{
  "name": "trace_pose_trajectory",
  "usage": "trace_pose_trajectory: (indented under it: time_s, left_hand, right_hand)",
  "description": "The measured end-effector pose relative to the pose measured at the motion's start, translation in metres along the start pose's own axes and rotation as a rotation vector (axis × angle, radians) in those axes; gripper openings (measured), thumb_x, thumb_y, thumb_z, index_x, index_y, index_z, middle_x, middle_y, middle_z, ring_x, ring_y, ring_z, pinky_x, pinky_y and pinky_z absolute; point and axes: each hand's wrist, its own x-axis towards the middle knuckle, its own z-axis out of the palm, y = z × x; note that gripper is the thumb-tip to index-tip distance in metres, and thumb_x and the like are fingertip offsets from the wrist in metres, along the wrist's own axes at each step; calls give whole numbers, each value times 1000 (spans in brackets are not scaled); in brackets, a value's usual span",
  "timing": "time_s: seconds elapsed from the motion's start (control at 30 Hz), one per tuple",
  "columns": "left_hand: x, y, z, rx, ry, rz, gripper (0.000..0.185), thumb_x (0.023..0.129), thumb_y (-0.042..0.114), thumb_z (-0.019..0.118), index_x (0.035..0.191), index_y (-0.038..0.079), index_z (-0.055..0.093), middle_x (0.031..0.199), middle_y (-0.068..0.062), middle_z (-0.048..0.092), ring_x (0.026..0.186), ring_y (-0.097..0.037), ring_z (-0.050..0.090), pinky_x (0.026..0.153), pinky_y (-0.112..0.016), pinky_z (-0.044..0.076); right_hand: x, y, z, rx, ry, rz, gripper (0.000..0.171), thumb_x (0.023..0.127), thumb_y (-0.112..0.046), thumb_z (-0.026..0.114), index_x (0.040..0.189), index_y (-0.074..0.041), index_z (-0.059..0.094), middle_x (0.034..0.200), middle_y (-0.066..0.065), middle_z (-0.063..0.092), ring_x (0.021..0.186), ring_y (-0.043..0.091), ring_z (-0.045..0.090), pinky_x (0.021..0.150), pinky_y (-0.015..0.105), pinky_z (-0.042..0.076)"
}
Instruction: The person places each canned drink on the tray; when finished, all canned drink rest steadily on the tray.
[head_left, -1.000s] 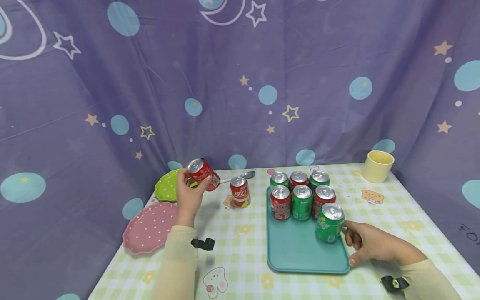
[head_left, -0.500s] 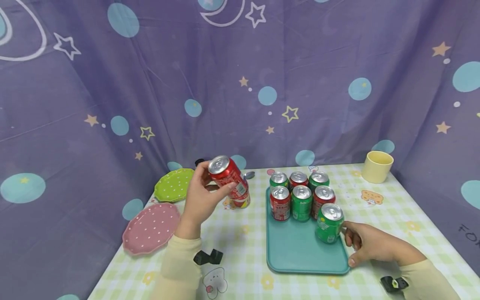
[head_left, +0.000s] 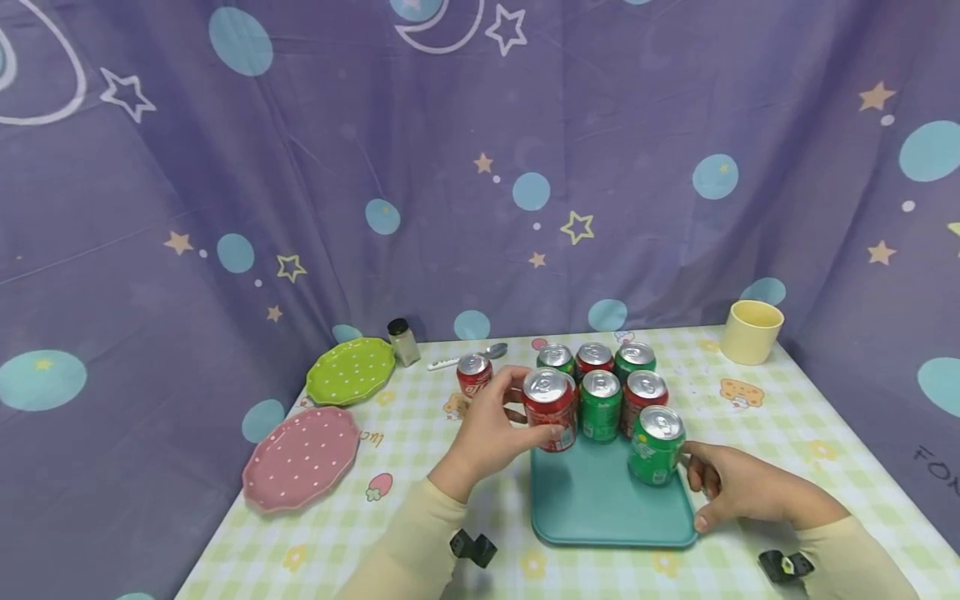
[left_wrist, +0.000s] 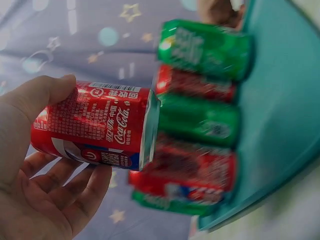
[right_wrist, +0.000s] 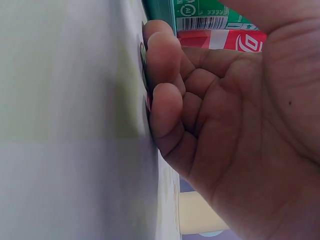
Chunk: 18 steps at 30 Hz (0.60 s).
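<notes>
My left hand (head_left: pixel 483 433) grips a red Coca-Cola can (head_left: pixel 551 421), thumb on one side and fingers on the other. The can is over the left side of a teal tray (head_left: pixel 600 512), overlapping the red can behind it in the head view. In the left wrist view, the held can's (left_wrist: pixel 100 125) base points toward the tray. Red and green cans stand in rows on the tray, a green Sprite can (head_left: pixel 657 450) nearest the front. At the tray's right edge, my right hand (head_left: pixel 738 487) rests with loosely bent fingers, thumb at the front corner, fingertips beside the Sprite can.
Another red can (head_left: pixel 472 377) stands on the checked tablecloth left of the tray. Farther left lie a pink dotted plate (head_left: pixel 302 458) and a green dotted plate (head_left: pixel 350 371). A black-capped shaker (head_left: pixel 403 343) and a spoon (head_left: pixel 495 351) are behind; a yellow cup (head_left: pixel 752 333) stands back right.
My left hand has carried the red Coca-Cola can rightward, past the standing red can, to the left side of the tray, turning it more upright. The right hand has stayed put.
</notes>
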Motion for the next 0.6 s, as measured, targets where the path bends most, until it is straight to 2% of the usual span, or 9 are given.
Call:
trace_pose_trajectory:
  time_s: [0.23, 0.43, 0.6]
  left_hand:
    - [-3, -16, 34, -30, -80, -44, 69, 79, 25, 96, 136, 25, 59, 119, 9, 67, 100, -10, 67, 85, -31, 62]
    - [-6, -29, 57, -39, -102, -54, 67, 79, 20, 96, 135, 25, 60, 119, 12, 66, 103, -7, 68, 88, -32, 61]
    - [-8, -31, 73, 1, -116, -58, 66, 81, 19, 94, 137, 22, 59, 122, 11, 63, 105, -6, 66, 90, -29, 59]
  right_hand:
    - [1, -2, -1, -1, 0, 1, 67, 72, -21, 97, 118, 2, 53, 93, 11, 58, 73, 16, 55, 60, 30, 49]
    - [1, -3, 0, -4, 3, -8, 67, 72, -22, 97, 117, 2, 53, 93, 11, 58, 73, 16, 55, 60, 30, 48]
    - [0, -1, 0, 6, 2, -1, 72, 71, -21, 98, 121, 3, 52, 93, 12, 58, 73, 17, 56, 60, 30, 49]
